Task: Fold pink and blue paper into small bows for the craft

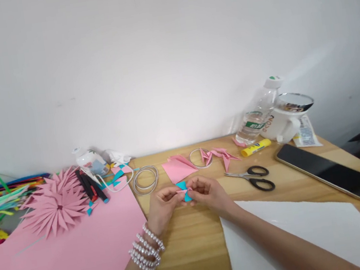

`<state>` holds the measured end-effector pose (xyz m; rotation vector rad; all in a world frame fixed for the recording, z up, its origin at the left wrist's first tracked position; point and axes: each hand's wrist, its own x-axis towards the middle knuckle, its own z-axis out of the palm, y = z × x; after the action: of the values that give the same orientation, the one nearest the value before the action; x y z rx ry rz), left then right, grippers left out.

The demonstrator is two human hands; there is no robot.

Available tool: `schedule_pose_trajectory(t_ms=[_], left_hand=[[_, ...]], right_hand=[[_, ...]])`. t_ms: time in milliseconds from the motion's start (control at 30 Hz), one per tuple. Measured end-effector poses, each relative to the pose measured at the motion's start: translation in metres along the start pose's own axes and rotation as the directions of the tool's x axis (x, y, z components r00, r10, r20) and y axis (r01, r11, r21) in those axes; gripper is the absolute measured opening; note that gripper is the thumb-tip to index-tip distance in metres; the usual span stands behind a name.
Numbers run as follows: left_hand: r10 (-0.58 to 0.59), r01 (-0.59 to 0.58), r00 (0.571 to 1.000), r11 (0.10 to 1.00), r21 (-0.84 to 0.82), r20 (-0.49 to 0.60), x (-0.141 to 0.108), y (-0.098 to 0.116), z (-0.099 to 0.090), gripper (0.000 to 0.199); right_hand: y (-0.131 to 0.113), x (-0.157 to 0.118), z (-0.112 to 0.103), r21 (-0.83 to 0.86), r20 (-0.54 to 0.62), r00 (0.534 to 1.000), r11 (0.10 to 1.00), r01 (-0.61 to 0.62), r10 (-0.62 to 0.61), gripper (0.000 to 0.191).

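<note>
Left hand (160,205) and right hand (208,192) pinch together one small blue-and-pink folded paper (181,185), just below the centre of the frame.

The fingers of both hands are closed narrowly on this paper, one hand at each side, above the wooden table (192,254); bead bracelets (143,254) are around the left wrist. Just behind the hands lies a pink paper piece (177,168), and to the right of them are scissors (248,175), with the blades pointing left. At the lower left there is a large pink sheet (71,266), with spiky pink paper flowers (52,215) at its upper part; at the lower right, a white sheet (307,233).
</note>
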<state>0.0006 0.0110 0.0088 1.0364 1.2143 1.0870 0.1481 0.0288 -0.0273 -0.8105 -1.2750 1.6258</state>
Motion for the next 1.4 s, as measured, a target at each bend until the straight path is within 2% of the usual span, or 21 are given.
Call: schedule_pose_trajectory(t_ms=[167,300,433,567,833,1000,1100,1200,1300,1400], left_hand=[[0.012,-0.010,0.995,1.000,0.018,-0.095,-0.0001,0.0008,0.0012,0.023],[0.044,-0.041,0.995,0.999,0.034,-0.085,-0.0005,0.0020,0.0017,0.020],[0.048,-0.045,0.996,0.998,0.034,-0.072,-0.0008,0.0018,0.0028,0.022],[0.038,-0.036,0.997,0.999,0.025,-0.065,-0.0002,0.0004,0.0038,0.022],[0.003,-0.001,0.997,1.000,0.027,-0.072,0.0000,-0.0011,0.0022,0.023],[-0.006,0.007,0.998,1.000,0.016,-0.067,-0.0013,-0.0005,0.0021,0.024],[-0.003,0.004,0.998,1.000,0.005,-0.059,-0.0023,0.0005,0.0022,0.024],[0.013,-0.012,0.999,1.000,0.013,-0.045,-0.0031,0.0013,0.0018,0.023],[0.035,-0.033,0.998,0.999,0.034,-0.048,-0.0034,0.0006,0.0011,0.020],[0.048,-0.045,0.997,0.998,0.053,-0.067,-0.0031,-0.0012,0.0006,0.019]], right_hand=[[0.0021,-0.0017,0.0030,-0.168,-0.096,0.992,0.984,0.066,-0.083,0.019],[0.0023,-0.0060,0.0039,-0.381,-0.145,0.964,0.912,0.152,-0.222,0.015],[0.0023,-0.0087,0.0036,-0.438,-0.113,0.954,0.876,0.202,-0.277,0.016],[0.0037,-0.0087,0.0031,-0.448,-0.105,0.956,0.871,0.201,-0.274,0.014],[0.0019,-0.0078,0.0036,-0.415,-0.112,0.960,0.890,0.191,-0.258,0.011],[0.0032,-0.0048,0.0031,-0.234,-0.093,0.981,0.961,0.145,-0.170,0.020],[0.0016,-0.0031,0.0016,-0.122,-0.048,0.996,0.990,0.074,-0.080,0.033],[-0.0018,-0.0022,0.0000,-0.061,0.029,0.999,0.998,0.028,-0.026,0.037],[-0.0034,-0.0019,-0.0011,-0.024,0.082,0.996,0.999,0.039,-0.037,0.033],[-0.0021,-0.0017,-0.0020,0.018,0.071,0.996,0.999,0.051,-0.052,0.026]])
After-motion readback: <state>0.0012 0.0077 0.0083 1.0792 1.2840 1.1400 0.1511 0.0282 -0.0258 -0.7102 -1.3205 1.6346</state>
